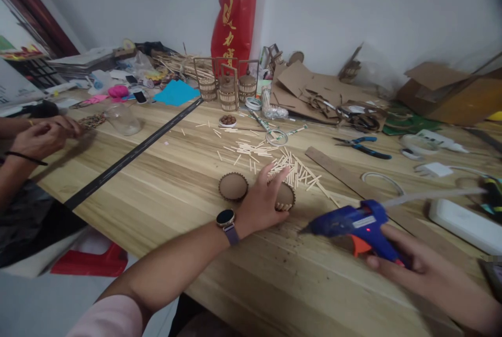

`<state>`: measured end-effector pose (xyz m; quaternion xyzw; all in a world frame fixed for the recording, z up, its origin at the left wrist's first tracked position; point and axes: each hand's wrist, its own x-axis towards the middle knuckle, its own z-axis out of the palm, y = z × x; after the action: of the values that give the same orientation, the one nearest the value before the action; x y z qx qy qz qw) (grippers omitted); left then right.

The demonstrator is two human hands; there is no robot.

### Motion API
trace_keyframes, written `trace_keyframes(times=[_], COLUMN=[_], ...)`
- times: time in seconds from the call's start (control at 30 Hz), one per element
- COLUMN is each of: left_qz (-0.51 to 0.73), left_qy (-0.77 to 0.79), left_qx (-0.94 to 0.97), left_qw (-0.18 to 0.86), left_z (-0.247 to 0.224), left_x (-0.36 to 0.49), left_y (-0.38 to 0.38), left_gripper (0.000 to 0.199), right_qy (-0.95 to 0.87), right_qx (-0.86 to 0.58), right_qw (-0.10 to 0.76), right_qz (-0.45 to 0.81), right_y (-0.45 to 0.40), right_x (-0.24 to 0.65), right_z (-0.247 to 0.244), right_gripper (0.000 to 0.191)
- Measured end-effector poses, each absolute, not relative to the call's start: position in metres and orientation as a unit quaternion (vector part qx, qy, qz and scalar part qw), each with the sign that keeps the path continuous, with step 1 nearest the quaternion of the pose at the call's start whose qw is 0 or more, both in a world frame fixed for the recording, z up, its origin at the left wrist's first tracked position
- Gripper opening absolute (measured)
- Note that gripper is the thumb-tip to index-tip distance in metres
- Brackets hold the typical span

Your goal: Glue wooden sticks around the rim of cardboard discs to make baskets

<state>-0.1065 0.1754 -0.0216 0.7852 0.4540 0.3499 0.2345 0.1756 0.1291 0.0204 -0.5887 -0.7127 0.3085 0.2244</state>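
My right hand [418,264] grips a blue hot glue gun [349,222] with an orange trigger. Its nozzle points left, low over the table, and a small red light glows on its body. My left hand [264,201], a watch on its wrist, has its fingers spread around a round cardboard base [284,197] edged with short sticks. The hand covers the left side of this base, so I cannot tell how firmly it touches. Just left of it lies a second round cardboard base [233,186] with a stick-lined edge. Loose wooden sticks [296,170] are heaped behind my left hand.
Small stick-walled baskets with tall handles [228,94] stand at the back before a red bag [235,28]. Pliers [363,147], a brown strip [341,172] and a white power strip [466,224] lie on the right. Another person's hands [43,136] are at far left, near a jar [123,119].
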Motion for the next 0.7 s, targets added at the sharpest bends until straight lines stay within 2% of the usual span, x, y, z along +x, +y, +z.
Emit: trace_keyframes(times=[0.13,0.27,0.5,0.7], left_qz=[0.352,0.354,0.36,0.359], left_qy=[0.448,0.442,0.435,0.432], left_qx=[0.79,0.791,0.792,0.794], left_qw=[0.226,0.23,0.233,0.234], left_z=[-0.022,-0.024,-0.025,-0.024], left_x=[-0.108,-0.109,-0.109,-0.11], left_y=[0.176,0.176,0.177,0.177], left_gripper=[0.103,0.103,0.105,0.104], right_qy=[-0.593,-0.546,-0.571,-0.641], right_qx=[-0.592,-0.554,-0.531,-0.561], right_qw=[0.322,0.32,0.307,0.263], right_qz=[0.441,0.541,0.545,0.454], right_y=[0.124,0.124,0.13,0.132], right_x=[0.174,0.16,0.142,0.146], right_z=[0.013,0.006,0.002,-0.01], right_gripper=[0.037,0.034,0.041,0.049])
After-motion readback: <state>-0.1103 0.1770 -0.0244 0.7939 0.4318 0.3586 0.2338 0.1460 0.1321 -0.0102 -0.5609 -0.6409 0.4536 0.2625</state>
